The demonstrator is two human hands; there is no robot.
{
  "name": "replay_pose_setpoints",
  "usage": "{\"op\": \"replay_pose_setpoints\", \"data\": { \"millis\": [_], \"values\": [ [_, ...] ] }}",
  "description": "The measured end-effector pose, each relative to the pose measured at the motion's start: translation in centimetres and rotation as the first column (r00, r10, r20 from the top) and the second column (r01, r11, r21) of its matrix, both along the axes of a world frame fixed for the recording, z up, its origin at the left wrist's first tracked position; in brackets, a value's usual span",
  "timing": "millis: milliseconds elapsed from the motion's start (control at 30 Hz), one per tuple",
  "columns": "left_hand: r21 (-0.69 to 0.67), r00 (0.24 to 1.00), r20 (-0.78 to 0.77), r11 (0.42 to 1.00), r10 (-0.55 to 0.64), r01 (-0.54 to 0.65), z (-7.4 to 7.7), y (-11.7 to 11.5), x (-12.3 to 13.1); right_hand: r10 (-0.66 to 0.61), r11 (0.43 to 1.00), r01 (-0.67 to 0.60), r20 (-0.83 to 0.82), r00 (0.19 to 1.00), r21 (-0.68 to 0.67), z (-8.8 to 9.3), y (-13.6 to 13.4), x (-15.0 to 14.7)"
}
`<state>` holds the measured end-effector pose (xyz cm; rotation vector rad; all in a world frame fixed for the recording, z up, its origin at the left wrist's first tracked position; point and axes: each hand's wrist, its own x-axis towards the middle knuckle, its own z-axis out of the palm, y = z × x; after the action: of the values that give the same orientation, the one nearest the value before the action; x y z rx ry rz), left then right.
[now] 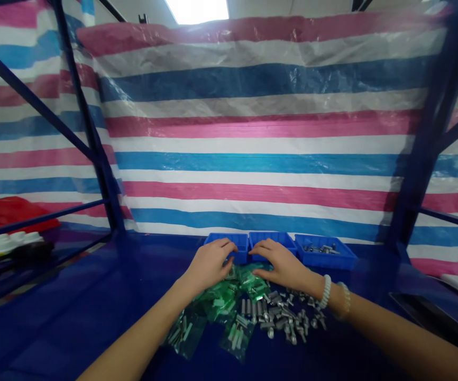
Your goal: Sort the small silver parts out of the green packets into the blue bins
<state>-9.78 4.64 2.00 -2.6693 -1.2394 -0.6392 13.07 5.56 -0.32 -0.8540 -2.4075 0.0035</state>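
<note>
My left hand [210,263] hovers at the front of the left blue bin [229,241], its fingers curved and its thumb apart, with nothing seen in it. Opposite it, my right hand [282,263] is held the same way, in front of the middle blue bin [276,239]. Between and below both hands lies a heap of green-tinted plastic bags [221,299]. Two clear bags of small light pieces, a left bag [184,333] and a right bag [237,336], lie nearer me. Loose metal fasteners [286,315] are spread beneath my right wrist.
A right blue bin [326,253] holds metal parts. All of this stands on a dark blue table [126,296] with blue frame posts at both sides. Striped sheeting [253,159] hangs behind. White bottles [15,243] are at far left, and a dark flat object [431,312] is at right.
</note>
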Motion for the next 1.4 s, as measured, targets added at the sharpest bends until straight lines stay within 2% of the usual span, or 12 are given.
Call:
{"op": "replay_pose_setpoints", "data": {
  "millis": [133,267,333,567,733,933,1067,1167,1300,1400],
  "values": [
    [-0.009,0.995,0.038,0.996,-0.090,0.091,-0.6,-0.8,1.4,0.028,0.997,-0.027,0.013,1.000,-0.067,-0.2,-0.7,1.1],
    [-0.107,0.964,0.000,0.958,-0.266,0.265,-1.9,-1.7,3.0,0.005,0.992,0.000,0.038,0.999,-0.126,-0.5,-2.1,2.4],
    [-0.147,0.952,-0.019,0.943,-0.304,0.298,-2.4,-1.7,3.5,-0.024,0.990,0.024,0.004,1.000,-0.139,-0.8,-2.8,2.9],
    [-0.136,0.961,0.032,0.951,-0.274,0.276,-2.5,-0.9,3.4,-0.095,0.982,0.067,-0.154,0.983,-0.178,-2.1,-3.8,2.8],
    [-0.114,0.962,0.130,0.961,-0.239,0.254,-3.0,-0.1,3.3,-0.026,0.985,0.018,-0.045,0.999,-0.173,-2.4,-3.8,1.7],
    [-0.126,0.954,0.199,0.960,-0.224,0.251,-3.2,-0.1,3.3,-0.031,0.978,0.051,0.102,0.994,-0.201,-2.7,-4.5,0.8],
    [-0.098,0.926,0.302,0.959,-0.224,0.264,-3.0,-0.9,3.8,-0.093,0.971,0.113,0.104,0.990,-0.211,-2.9,-4.6,0.9],
    [-0.074,0.888,0.400,0.957,-0.228,0.279,-2.9,-1.4,4.3,-0.084,0.969,0.106,0.104,0.991,-0.224,-3.0,-4.5,1.0],
    [-0.087,0.881,0.418,0.955,-0.223,0.283,-3.0,-1.9,4.6,-0.094,0.977,0.124,0.177,0.980,-0.171,-3.0,-4.4,1.1],
    [-0.090,0.873,0.437,0.955,-0.218,0.283,-3.0,-2.2,4.7,-0.056,0.976,0.088,0.165,0.985,-0.197,-2.8,-4.1,1.9]
  ]
}}
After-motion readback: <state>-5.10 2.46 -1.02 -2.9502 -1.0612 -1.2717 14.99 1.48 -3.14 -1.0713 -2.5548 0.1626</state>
